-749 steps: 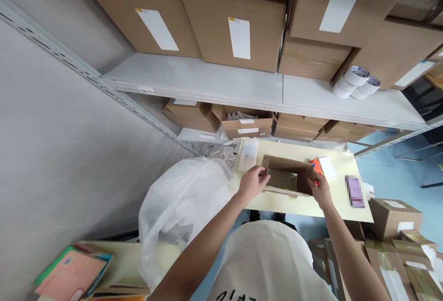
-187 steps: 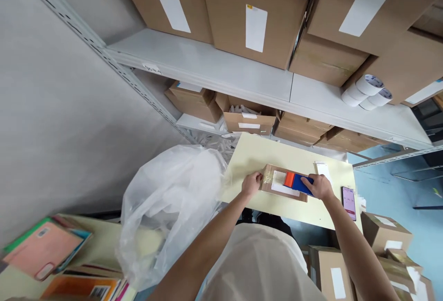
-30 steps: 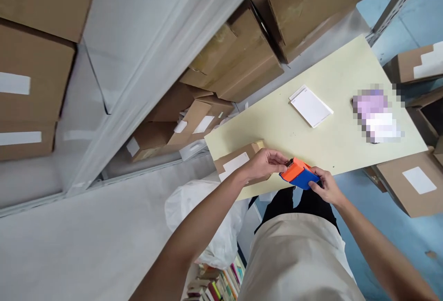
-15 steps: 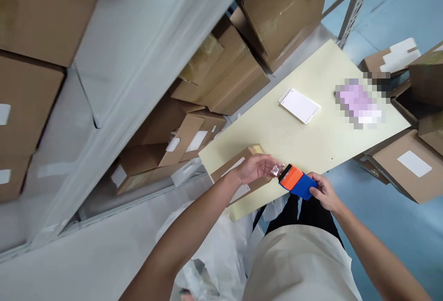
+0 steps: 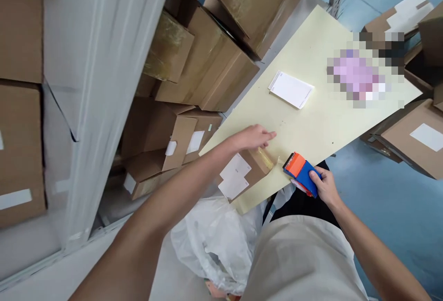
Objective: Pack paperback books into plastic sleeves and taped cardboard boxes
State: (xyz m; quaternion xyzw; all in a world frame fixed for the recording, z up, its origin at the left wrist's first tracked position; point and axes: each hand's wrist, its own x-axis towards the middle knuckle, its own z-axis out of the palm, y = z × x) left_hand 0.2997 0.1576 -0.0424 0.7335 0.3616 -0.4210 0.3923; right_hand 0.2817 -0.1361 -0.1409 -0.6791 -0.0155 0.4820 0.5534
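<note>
My right hand (image 5: 324, 185) grips a blue and orange tape dispenser (image 5: 304, 174) by its blue end, its dark toothed edge facing left. Over the table, my left hand (image 5: 254, 137) has one finger stretched forward and the others curled. Whether anything small sits between those fingers cannot be made out. Just below it lies a brown cardboard box (image 5: 254, 171) with white labels (image 5: 235, 176) and yellowish tape (image 5: 265, 158) on its end. A little clear tape shows between the box and the dispenser.
A white pad or card stack (image 5: 292, 89) and a blurred-out pinkish item (image 5: 355, 72) lie on the pale table (image 5: 311, 130). Cardboard boxes fill the shelf (image 5: 207, 61) at left; more boxes (image 5: 415, 139) stand at right. A white plastic bag (image 5: 214, 236) sits below the table.
My left hand has moved away from the dispenser's toothed end, up and left over the box. The dispenser has tilted, so its underside shows. The camera view has shifted.
</note>
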